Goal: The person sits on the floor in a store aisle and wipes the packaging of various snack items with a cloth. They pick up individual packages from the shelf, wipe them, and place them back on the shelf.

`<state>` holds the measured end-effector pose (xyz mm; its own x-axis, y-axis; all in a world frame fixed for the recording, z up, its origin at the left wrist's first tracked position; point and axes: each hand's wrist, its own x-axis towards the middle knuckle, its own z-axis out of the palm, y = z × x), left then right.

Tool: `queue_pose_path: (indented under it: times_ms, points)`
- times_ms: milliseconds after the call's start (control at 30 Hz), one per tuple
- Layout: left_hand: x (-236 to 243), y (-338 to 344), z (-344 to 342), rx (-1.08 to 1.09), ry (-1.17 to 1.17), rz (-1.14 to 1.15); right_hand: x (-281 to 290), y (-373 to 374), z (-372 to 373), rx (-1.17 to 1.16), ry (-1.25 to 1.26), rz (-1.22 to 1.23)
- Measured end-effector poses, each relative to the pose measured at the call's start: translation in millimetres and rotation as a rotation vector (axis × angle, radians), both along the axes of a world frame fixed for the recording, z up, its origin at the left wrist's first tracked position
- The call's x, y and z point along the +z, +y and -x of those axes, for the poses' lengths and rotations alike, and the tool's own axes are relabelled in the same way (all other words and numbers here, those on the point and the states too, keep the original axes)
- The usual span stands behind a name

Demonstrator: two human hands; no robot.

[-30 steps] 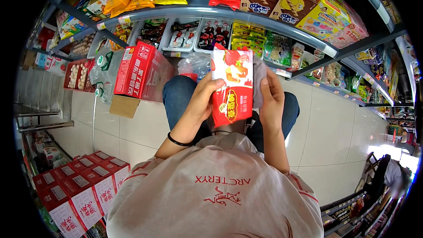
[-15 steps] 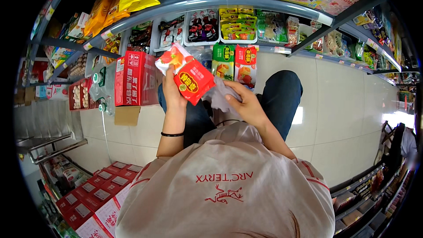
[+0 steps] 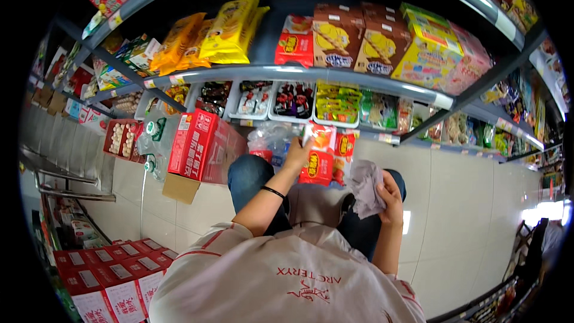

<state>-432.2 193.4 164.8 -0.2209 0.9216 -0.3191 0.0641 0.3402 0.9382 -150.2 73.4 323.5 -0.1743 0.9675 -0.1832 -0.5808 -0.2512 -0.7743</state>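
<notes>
My left hand (image 3: 296, 157) grips a red-and-white snack packet (image 3: 317, 167) with a strawberry picture, low in front of my knees. It overlaps another red packet (image 3: 345, 152) lying down there. My right hand (image 3: 388, 200) holds a crumpled grey cloth (image 3: 365, 185) beside them, above my right leg. Left of the packets is clear plastic wrapping (image 3: 266, 137) with red and blue items, partly hidden.
A shelf unit (image 3: 251, 73) ahead holds yellow bags, snack boxes and trays of small packs. A red carton (image 3: 197, 143), large bottles (image 3: 155, 137) and an egg box (image 3: 122, 140) stand left. Red boxes (image 3: 113, 263) are stacked lower left; a metal railing (image 3: 66, 179) is far left.
My left hand has lowered the packet forward among the others, out of both hands. My right hand has moved right with the cloth. The view has tilted up, showing more upper shelving.
</notes>
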Motion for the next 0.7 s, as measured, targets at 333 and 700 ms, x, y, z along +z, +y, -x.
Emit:
queue_pose_path:
  times_ms: [333, 700]
  points:
    - [30, 0, -8, -0.014, 0.579, -0.137, -9, -1, -8, 0.043, 0.109, -0.051]
    - [156, 110, 69, 0.212, 0.319, -0.589, -7, 6, 1, 0.077, 0.145, -0.067]
